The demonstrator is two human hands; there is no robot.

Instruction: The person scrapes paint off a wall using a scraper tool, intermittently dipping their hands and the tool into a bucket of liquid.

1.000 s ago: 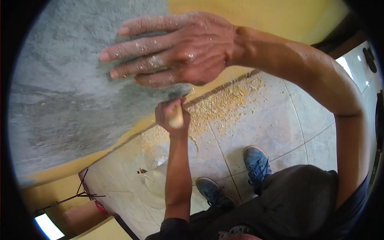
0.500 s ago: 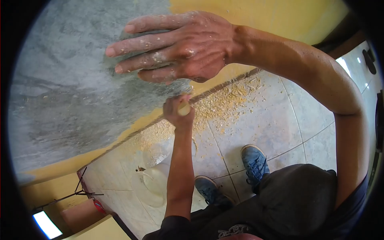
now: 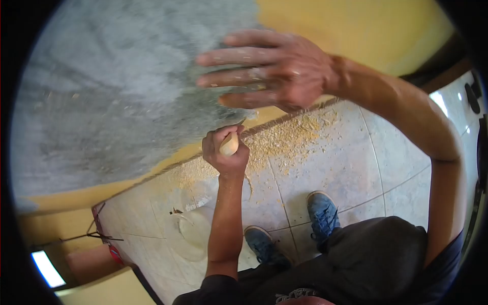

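My left hand (image 3: 226, 152) is closed round the pale handle (image 3: 230, 144) of a scraper, whose butt end faces me. A thin dark bit of its blade (image 3: 243, 122) shows past my fingers, by the lower edge of the wall's grey patch; the rest is hidden. Higher up, my right hand (image 3: 274, 71) is stretched out, back towards me, its fingers spread in front of the wall (image 3: 127, 91). It holds nothing, and I cannot tell whether the palm touches the wall. White dust and flakes cling to these fingers.
Yellow and white paint chips (image 3: 290, 137) lie along the wall's foot on the tiled floor (image 3: 345, 162). A whitish container (image 3: 194, 231) stands beside my left forearm. My blue shoes (image 3: 323, 211) are below. A thin black stand (image 3: 96, 235) is at the lower left.
My right hand has shifted right and down in the view, off the grey patch's middle. My left hand has moved slightly left and down, still holding the scraper, and more of its handle shows.
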